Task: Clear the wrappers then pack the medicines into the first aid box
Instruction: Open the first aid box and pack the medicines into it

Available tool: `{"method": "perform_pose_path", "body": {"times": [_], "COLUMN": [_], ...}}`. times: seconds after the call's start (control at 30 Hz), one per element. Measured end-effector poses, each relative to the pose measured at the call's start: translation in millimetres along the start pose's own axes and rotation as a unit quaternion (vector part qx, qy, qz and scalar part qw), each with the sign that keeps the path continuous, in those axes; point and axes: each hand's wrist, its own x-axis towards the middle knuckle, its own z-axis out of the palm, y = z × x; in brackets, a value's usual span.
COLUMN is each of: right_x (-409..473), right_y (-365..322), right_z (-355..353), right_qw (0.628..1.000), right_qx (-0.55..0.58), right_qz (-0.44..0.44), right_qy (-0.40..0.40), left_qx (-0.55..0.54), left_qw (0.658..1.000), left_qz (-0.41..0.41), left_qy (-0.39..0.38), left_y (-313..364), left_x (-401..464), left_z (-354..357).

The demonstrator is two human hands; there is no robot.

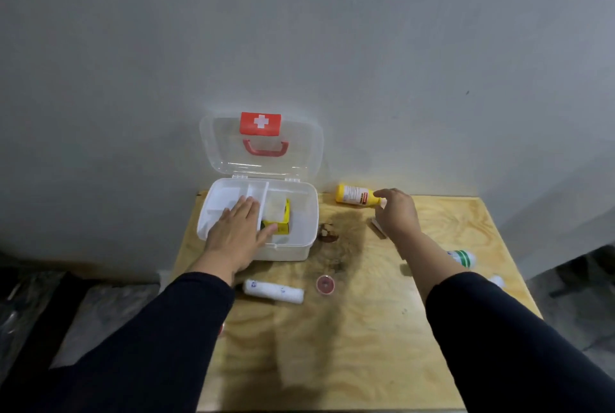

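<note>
The white first aid box [299, 246] stands open at the back left of the wooden table, its clear lid [306, 153] leaning on the wall. My left hand [236, 233] lies flat over the box's inner tray, thumb touching a yellow carton [281, 218] inside. A yellow bottle [357, 194] lies on its side by the wall; my right hand [397, 211] hovers at its cap end, fingers spread, holding nothing. A white bandage roll [273, 291], a small red round tin [325, 284] and a white bottle with green stripes [462, 258] lie on the table.
A small flat packet [377, 228] lies partly under my right hand. A dark stain [339, 239] and brown scraps [327, 233] mark the table's middle. A white item [497, 280] sits at the right edge. The wall stands right behind the table; dark clutter lies at the left.
</note>
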Motion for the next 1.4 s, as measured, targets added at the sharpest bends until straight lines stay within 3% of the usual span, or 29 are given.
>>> {"method": "perform_pose_path", "body": {"times": [0.37, 0.6, 0.77, 1.2, 1.4], "right_x": [45.1, 42.5, 30.0, -14.1, -26.5], "right_y": [44.1, 42.9, 7.2, -83.7, -121.4], "right_z": [16.5, 9.5, -4.4, -61.5, -51.5], "right_qw": [0.999, 0.999, 0.992, 0.988, 0.984], "right_qx": [0.004, 0.015, 0.101, 0.089, 0.110], "right_qz": [0.009, -0.030, -0.070, -0.111, -0.136], "right_qy": [-0.048, -0.032, 0.029, 0.052, 0.035], "left_qx": [-0.009, 0.004, 0.009, -0.008, 0.026], "left_qw": [1.000, 1.000, 1.000, 1.000, 0.999], "left_qz": [-0.015, -0.020, -0.014, 0.007, 0.020], "left_qy": [0.007, -0.005, -0.022, -0.013, -0.030], "left_y": [-2.2, 0.4, -3.0, -0.3, -4.4], "left_x": [2.9, 0.8, 2.0, -6.1, -1.1], "left_z": [6.8, 4.2, 4.8, -1.8, 1.5]}}
